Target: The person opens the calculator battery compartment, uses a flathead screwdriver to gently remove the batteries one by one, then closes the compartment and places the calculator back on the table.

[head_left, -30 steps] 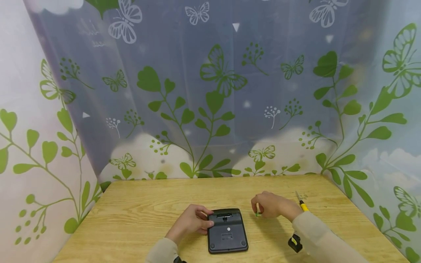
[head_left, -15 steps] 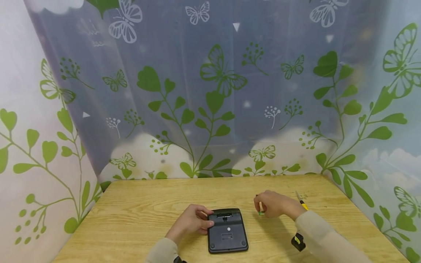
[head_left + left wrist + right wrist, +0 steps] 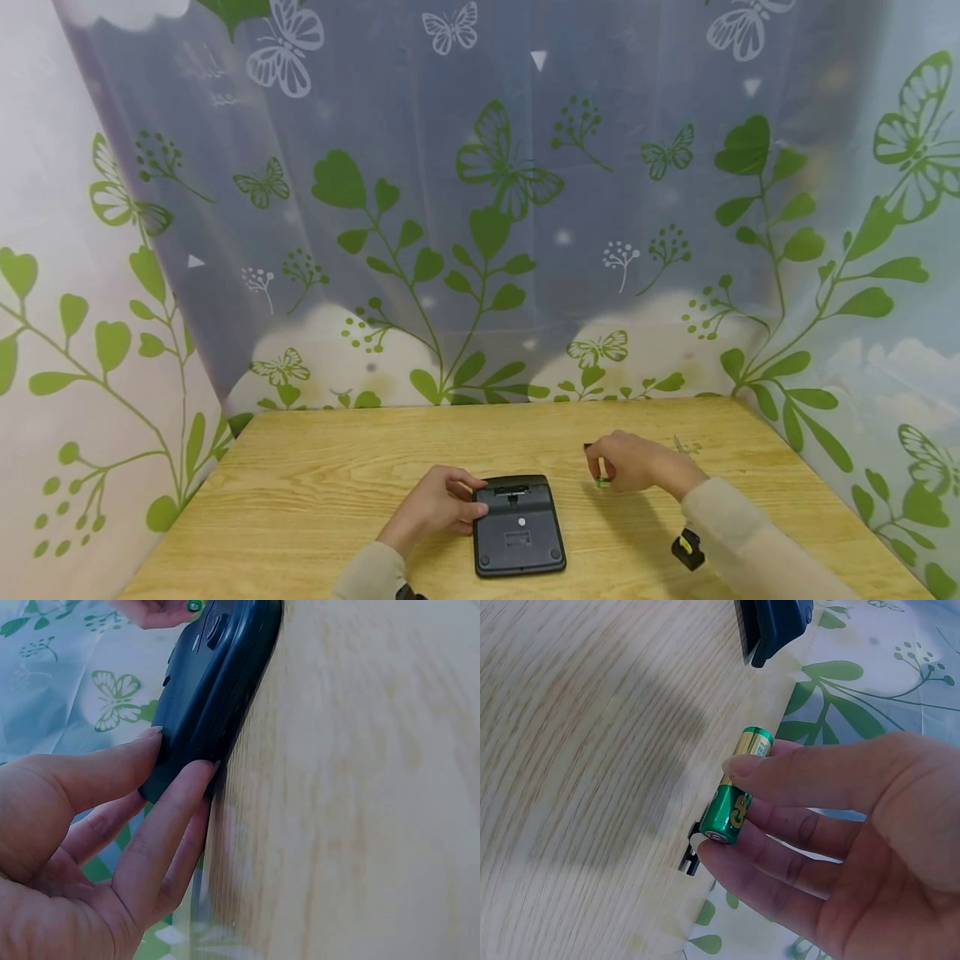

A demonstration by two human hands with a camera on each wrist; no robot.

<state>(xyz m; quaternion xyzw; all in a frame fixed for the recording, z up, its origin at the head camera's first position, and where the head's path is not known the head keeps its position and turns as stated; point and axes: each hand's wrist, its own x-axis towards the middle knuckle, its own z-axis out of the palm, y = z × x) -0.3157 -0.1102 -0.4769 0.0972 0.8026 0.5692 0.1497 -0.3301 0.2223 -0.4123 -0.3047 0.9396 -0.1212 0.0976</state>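
Observation:
A black calculator (image 3: 519, 529) lies back side up on the table, with an open slot near its far end. My left hand (image 3: 438, 504) pinches its left edge, the thumb on the back and fingers along the side, as the left wrist view shows. To the right, my right hand (image 3: 630, 462) holds a green and gold battery (image 3: 739, 784) between thumb and fingers, a little above the table. Just past the fingertips is a small black plastic piece (image 3: 691, 851); I cannot tell whether the fingers touch it.
The thin metal shaft of a tool (image 3: 680, 445) shows behind the right forearm, which hides its handle. Small pale bits lie beside it, too small to tell. A patterned curtain (image 3: 480, 250) stands along the back and sides of the wooden table (image 3: 322, 467).
My right hand has drifted slightly right and away from me with the battery. The small black piece has come into sight by its fingers, and the tool's yellow handle is now covered. My left hand stays put.

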